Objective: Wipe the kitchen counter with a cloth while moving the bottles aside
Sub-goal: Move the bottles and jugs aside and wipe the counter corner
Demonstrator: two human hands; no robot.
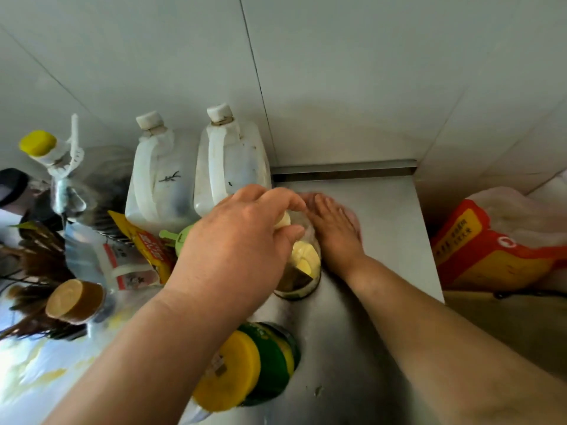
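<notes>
Stainless-steel counter (pixel 383 216) runs from centre frame toward the lower right, meeting pale wall tiles at the back. Left hand (pixel 242 240), centre frame, is curled down over the pale cap of a small clear bottle (pixel 302 268), fingertips closed around the cap; bottle stands on the counter, yellow label facing up toward the camera. Right hand (pixel 334 225), just right of that bottle, lies flat with fingers extended and close together, palm down on a pinkish cloth (pixel 352 220) of which only an edge is visible beyond the fingers. Two large white jugs (pixel 196 179) stand side by side against the back wall, upper centre-left. Green bottle with yellow cap (pixel 245 366) sits bottom centre, partly behind the left forearm. Further bottles crowd the left edge. Orange-and-white sack (pixel 491 246) rests at right, off the counter.
</notes>
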